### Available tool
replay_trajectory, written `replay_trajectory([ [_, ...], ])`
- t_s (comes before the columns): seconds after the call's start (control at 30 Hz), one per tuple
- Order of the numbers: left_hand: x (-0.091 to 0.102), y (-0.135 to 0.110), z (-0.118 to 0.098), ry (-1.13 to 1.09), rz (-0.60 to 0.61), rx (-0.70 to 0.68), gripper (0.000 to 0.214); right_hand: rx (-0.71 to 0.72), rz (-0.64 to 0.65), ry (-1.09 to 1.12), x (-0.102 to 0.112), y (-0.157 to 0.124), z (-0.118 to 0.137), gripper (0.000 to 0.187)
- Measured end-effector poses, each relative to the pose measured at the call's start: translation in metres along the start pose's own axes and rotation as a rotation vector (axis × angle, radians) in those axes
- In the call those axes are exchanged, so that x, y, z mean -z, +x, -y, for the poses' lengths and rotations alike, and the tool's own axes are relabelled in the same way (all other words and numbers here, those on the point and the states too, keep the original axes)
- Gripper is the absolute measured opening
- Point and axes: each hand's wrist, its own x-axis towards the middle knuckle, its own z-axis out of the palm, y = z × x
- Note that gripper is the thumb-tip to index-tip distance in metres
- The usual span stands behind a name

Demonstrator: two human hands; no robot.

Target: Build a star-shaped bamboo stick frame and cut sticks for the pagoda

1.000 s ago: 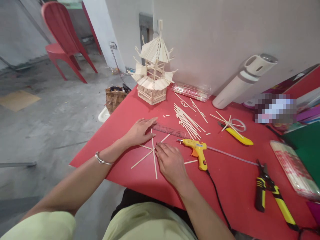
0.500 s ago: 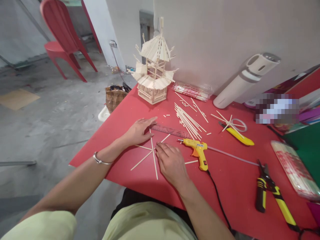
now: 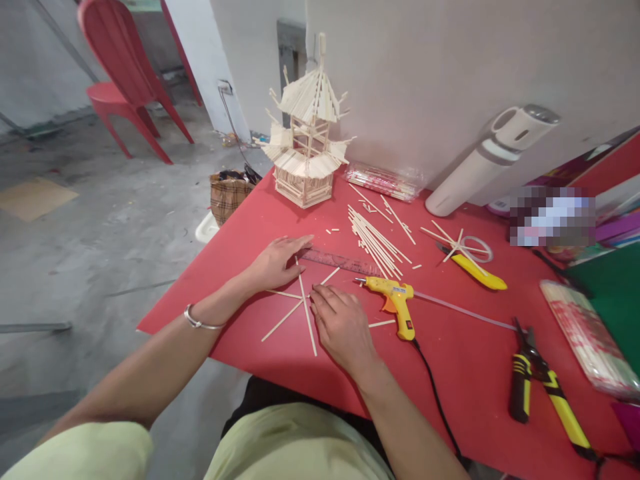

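Thin wooden sticks crossed in a star (image 3: 300,308) lie on the red table (image 3: 450,373) in front of me. My left hand (image 3: 277,263) rests flat on the table, fingers stretched out over the sticks' far ends and touching a ruler (image 3: 345,262). My right hand (image 3: 341,327) lies palm down with its fingertips pressing on the sticks where they cross. A yellow glue gun (image 3: 395,301) lies just right of that hand, its black cord running toward me.
A stick-built pagoda model (image 3: 307,147) stands at the table's far corner. A loose pile of sticks (image 3: 377,243), a yellow cutter (image 3: 475,270), yellow-handled pliers (image 3: 543,387), stick packets (image 3: 385,181) and a white cylinder (image 3: 493,160) lie right. A red chair (image 3: 125,80) stands far left.
Both hands stay on the crossed sticks; the upright stick has tilted slightly, its far end shifting left. The view has drifted a little.
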Motion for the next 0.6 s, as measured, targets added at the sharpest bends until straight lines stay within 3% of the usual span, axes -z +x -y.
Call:
replay_trajectory([
  [0.6,0.0012,-0.0009,0.0013,-0.004,0.013,-0.004,0.057,-0.014,0.026,0.002,0.0014,-0.0007,0.0003,0.031],
])
